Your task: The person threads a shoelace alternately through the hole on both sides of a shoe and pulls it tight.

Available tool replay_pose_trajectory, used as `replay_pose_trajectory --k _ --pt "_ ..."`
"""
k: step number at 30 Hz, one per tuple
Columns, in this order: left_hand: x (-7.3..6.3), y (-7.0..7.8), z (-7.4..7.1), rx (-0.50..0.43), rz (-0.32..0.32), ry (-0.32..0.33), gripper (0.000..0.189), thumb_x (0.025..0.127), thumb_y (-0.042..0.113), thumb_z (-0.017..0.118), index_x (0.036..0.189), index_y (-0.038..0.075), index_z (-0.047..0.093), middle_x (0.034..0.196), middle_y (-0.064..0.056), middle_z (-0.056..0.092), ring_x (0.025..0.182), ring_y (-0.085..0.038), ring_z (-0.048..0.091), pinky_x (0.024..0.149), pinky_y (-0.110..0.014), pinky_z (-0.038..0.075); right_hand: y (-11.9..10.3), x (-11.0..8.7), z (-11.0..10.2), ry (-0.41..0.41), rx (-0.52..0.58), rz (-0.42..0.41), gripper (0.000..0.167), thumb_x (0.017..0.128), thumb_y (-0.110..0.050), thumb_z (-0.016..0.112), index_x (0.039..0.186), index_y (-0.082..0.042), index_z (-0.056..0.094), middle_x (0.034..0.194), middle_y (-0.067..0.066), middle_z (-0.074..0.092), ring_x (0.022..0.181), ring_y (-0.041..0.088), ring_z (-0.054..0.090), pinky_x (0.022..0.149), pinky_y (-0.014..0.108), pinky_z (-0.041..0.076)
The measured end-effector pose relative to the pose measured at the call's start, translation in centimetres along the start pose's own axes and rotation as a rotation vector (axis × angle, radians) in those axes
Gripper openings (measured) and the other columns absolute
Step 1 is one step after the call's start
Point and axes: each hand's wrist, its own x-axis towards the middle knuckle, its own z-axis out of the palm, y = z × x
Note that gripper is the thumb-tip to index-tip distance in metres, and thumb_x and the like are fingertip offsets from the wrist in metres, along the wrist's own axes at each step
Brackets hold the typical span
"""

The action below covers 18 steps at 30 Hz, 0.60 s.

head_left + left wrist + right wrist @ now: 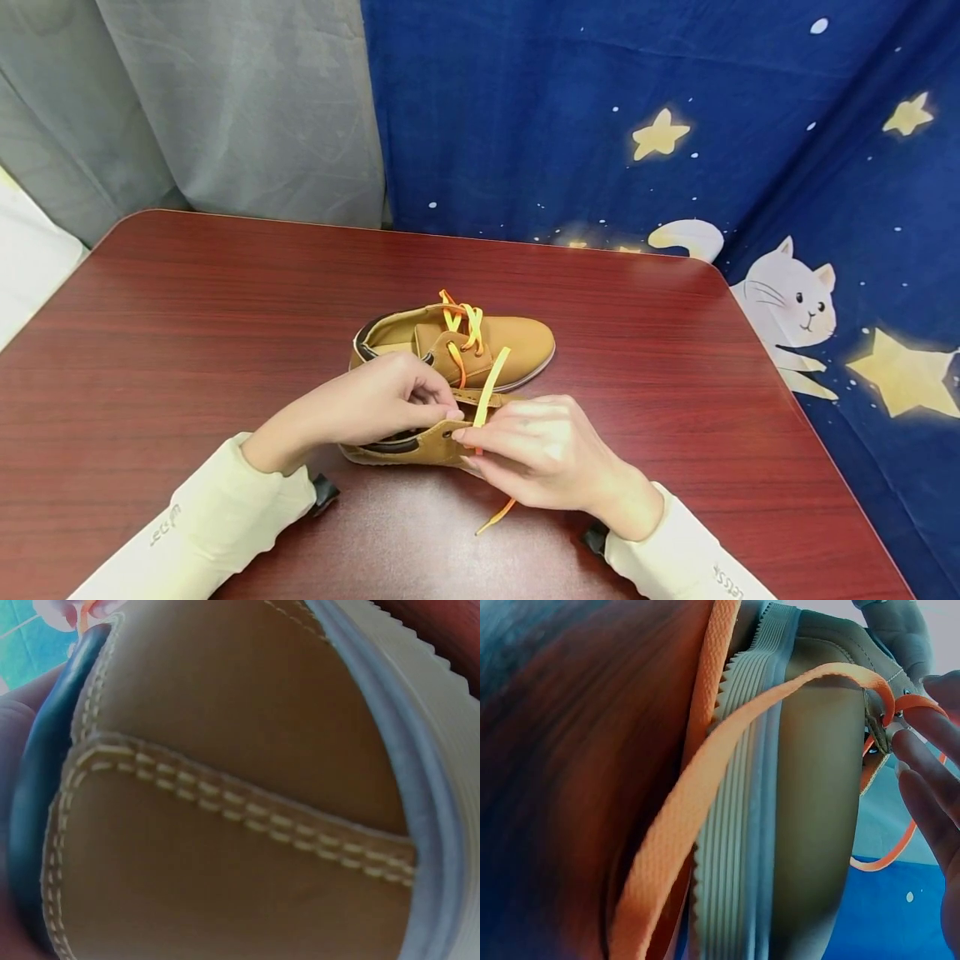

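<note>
Nearest me on the table lies a tan shoe (420, 450) with a dark padded collar and a yellow-orange shoelace (491, 387). My left hand (382, 396) reaches over its opening and pinches the eyelet flap. My right hand (543, 454) pinches the shoelace close to the eyelets, and one strand stands up above the fingers. A loose lace end (497, 517) hangs below this hand. In the right wrist view, the orange lace (727, 742) runs through an eyelet beside my fingers (930, 761). Stitched leather (240, 750) of the shoe's side fills the left wrist view.
Right behind the near shoe is a matching tan shoe (521, 346), toe to the right, its yellow-orange lace (472, 325) crossed through the eyelets. Both stand on a dark red wooden table (225, 308). Grey (262, 108) and blue star-patterned curtains (525, 108) hang behind its far edge.
</note>
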Motion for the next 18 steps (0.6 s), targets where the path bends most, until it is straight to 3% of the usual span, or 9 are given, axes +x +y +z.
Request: replay_pose_trajectory --k 7,12,18 --pt "-0.2 0.1 -0.2 0.052 -0.004 0.027 0.014 0.093 0.019 0.069 0.081 0.021 0.075 0.062 0.016 0.053 0.055 0.002 0.039 0.052 -0.017 0.035 0.2 -0.1 -0.2 -0.008 0.018 -0.002 0.022 0.082 -0.012 0.079 0.104 -0.012 0.078 0.084 -0.008 0.076 0.072 0.003 0.069 0.065 0.017 0.055" --pt "-0.2 0.4 -0.3 0.117 0.013 0.084 0.015 0.093 0.02 0.07 0.079 0.024 0.074 0.059 0.016 0.049 0.056 0.0 0.039 0.051 -0.019 0.032 0.5 -0.3 -0.5 -0.07 0.034 -0.012 0.02 0.088 -0.012 0.075 0.107 -0.014 0.078 0.093 -0.009 0.078 0.079 0.004 0.071 0.072 0.018 0.057" --pt "-0.3 1.0 -0.3 0.162 -0.001 0.135 0.015 0.093 0.022 0.072 0.079 0.027 0.074 0.06 0.017 0.05 0.057 -0.001 0.04 0.051 -0.019 0.031 0.7 -0.5 -0.8 -0.132 0.069 0.02 0.021 0.085 -0.012 0.077 0.106 -0.018 0.079 0.098 -0.008 0.078 0.085 0.005 0.072 0.076 0.018 0.057"
